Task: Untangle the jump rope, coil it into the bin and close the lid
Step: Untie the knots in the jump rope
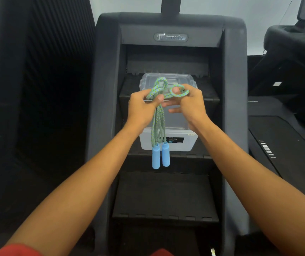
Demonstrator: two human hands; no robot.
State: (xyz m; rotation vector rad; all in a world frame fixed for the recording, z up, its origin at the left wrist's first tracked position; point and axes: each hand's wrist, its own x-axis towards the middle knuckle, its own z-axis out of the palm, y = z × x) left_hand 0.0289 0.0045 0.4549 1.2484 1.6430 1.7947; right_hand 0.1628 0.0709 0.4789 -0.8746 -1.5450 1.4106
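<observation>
Rope: jump rope (158, 122) is held in the air betw. both hands, above and in front of the bin (177, 145); none of it is in the bin yet.
L hand: left hand (142, 108) is clenched round the gathered strands, w/ the thumb pressed on top.
R hand: right hand (192, 104) is grasping a small side loop (182, 92), w/ the thumb hooked through it. The lower fingers (174, 110) are stretched toward the L hand.
Long axis: strands hang approx. vertical below the L hand. The two blue handles (160, 157) are seen side by side at the bottom, in front of the bin's front wall.
Key relation: the tangle lies at the top, betw. the hands. The R hand is nearer the side loop; the L hand is nearer the upper loop (160, 83) and the main bundle. It is judged that the side loop is to be drawn rightward while the bundle is anchored at L.
Bin: clear plastic, set on a step (166, 191) of a dark stair machine, just beyond the hands.
Hidden: the bin's middle is covered by hands and rope. Whether the lid (184, 78) is seated or open cannot be told. The strand crossings inside the L palm are not seen, so knot vs. mere twist is undetermined.
</observation>
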